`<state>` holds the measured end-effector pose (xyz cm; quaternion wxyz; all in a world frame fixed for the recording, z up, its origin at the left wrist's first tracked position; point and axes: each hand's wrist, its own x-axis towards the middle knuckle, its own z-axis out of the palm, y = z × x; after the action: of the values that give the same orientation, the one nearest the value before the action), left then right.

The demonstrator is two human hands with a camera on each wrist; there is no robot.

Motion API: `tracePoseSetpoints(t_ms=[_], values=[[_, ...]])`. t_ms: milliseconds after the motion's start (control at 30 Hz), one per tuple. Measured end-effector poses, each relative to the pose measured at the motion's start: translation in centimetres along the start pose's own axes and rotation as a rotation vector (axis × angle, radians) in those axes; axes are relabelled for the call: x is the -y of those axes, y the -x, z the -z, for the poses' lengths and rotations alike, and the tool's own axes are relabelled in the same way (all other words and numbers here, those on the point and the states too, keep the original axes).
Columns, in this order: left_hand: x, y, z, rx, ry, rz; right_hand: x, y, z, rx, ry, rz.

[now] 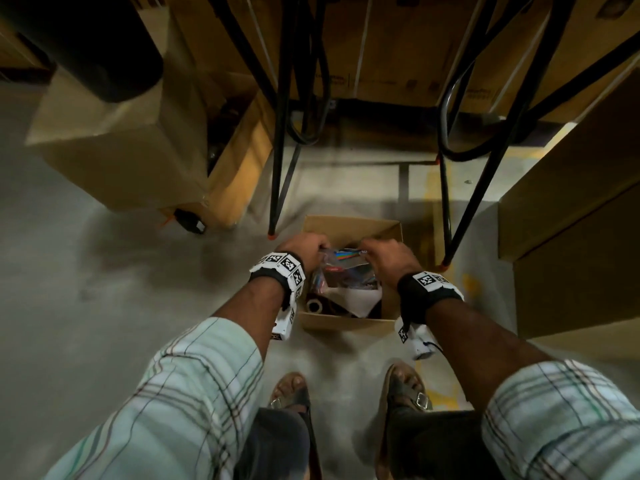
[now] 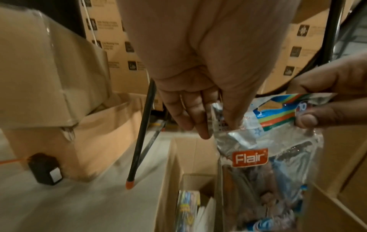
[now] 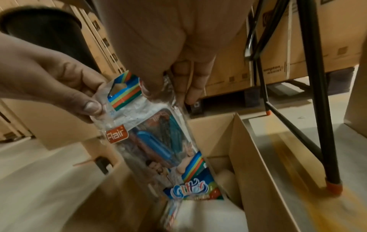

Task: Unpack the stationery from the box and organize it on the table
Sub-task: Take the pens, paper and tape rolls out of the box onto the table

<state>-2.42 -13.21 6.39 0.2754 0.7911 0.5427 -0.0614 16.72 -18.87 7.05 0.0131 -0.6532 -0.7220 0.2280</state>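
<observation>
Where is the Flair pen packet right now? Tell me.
In the head view the Flair pen packet hangs just above the open cardboard box on the floor, its top edge pinched between the left hand and right hand.

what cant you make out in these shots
- Lower contents of the box: head view, hidden by the pen packet and both hands.
- Pens inside the packet: wrist views, blurred by glare and motion.
- Table top: all views, cut off above its legs.
- Print on stacked cartons: too small.
</observation>
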Motion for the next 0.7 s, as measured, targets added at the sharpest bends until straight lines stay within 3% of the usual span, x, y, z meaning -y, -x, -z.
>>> tracePoseSetpoints(t_ms=[167,400,700], values=[[-2.5,1.8,5.6,-0.201,0.021,-0.061,1.4,0.9,6.5,-0.156,-0.063,0.021],[-7.4,6.4,13.5,-0.389,-0.063,-0.191,4.8,4.6,14.9,-0.252,0.175,0.125],[-12.9,14.7,20.0,-0.535,-0.058,-0.261,9.4,11.1,23.2,-0.322,0.243,0.177]])
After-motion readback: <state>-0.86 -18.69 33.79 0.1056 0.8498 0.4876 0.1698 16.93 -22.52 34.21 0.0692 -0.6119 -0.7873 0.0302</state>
